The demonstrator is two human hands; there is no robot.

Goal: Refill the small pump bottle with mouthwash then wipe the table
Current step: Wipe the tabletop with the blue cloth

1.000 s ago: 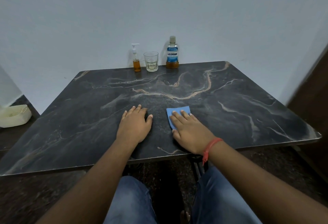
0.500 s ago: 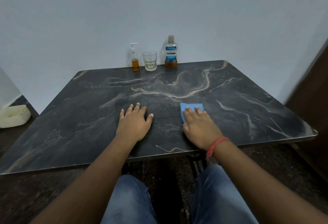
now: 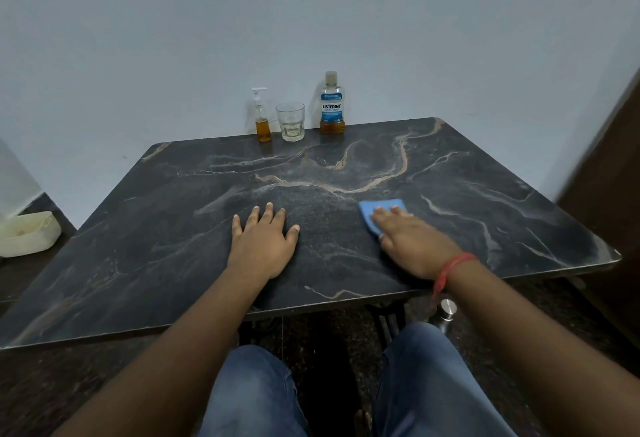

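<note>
A blue cloth [image 3: 375, 212] lies flat on the dark marble table [image 3: 173, 215], pressed down by the flat fingers of my right hand [image 3: 414, 244]. My left hand [image 3: 265, 241] rests palm down on the table, fingers spread, holding nothing. At the far edge by the wall stand the small pump bottle [image 3: 262, 119] with amber liquid in its lower part, a clear glass [image 3: 291, 121], and the Listerine mouthwash bottle [image 3: 331, 105], capped, with a little amber liquid at the bottom.
A cream basket [image 3: 27, 234] sits on the floor at the left. A steel bottle top [image 3: 446, 308] shows below the table's near edge by my right wrist. A dark door or panel [image 3: 609, 194] stands at the right. My knees are under the near edge.
My right hand has slid the blue cloth to the right across the table. My left hand has stayed in place.
</note>
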